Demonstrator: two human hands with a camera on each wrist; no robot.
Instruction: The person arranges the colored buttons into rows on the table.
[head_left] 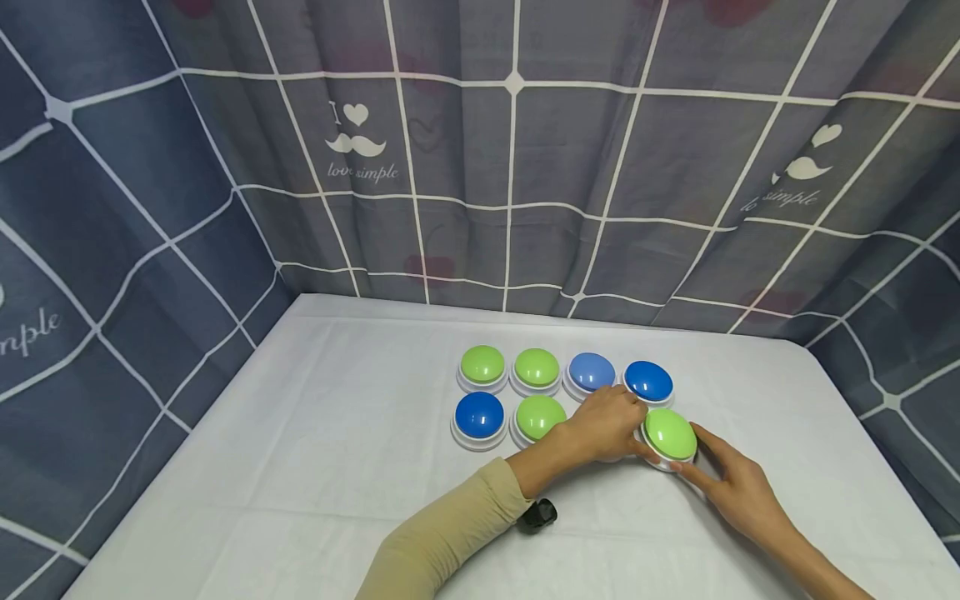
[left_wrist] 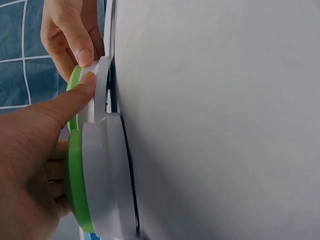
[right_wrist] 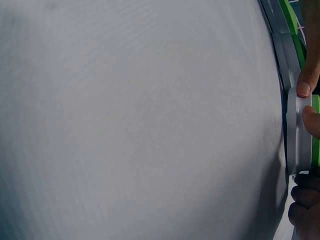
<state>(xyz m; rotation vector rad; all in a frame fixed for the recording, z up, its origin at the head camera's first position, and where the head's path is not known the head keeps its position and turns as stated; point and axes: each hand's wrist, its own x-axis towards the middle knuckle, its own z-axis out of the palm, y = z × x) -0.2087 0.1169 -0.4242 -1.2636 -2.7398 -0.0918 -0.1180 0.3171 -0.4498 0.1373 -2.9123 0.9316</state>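
Observation:
A green push button with a white round base (head_left: 670, 433) is at the right end of the front row. My right hand (head_left: 738, 487) grips its right side, thumb at the front and fingers around the far right. From the left, my left hand (head_left: 611, 423) holds the same button, its thumb (left_wrist: 75, 100) on the white base close to the right thumb (right_wrist: 312, 120). In the left wrist view, another green button (left_wrist: 77, 180) stands beside it, nearer the left palm. The left hand and forearm partly cover the front row in the head view.
Behind are two green buttons (head_left: 483, 364) (head_left: 536, 367), a lighter blue one (head_left: 591, 372) and a dark blue one (head_left: 648, 382). A blue button (head_left: 480, 415) and a green one (head_left: 538, 417) stand front left. A black device (head_left: 537, 515) is at the left wrist. Checked curtains (head_left: 465, 158) surround the white table (head_left: 300, 467).

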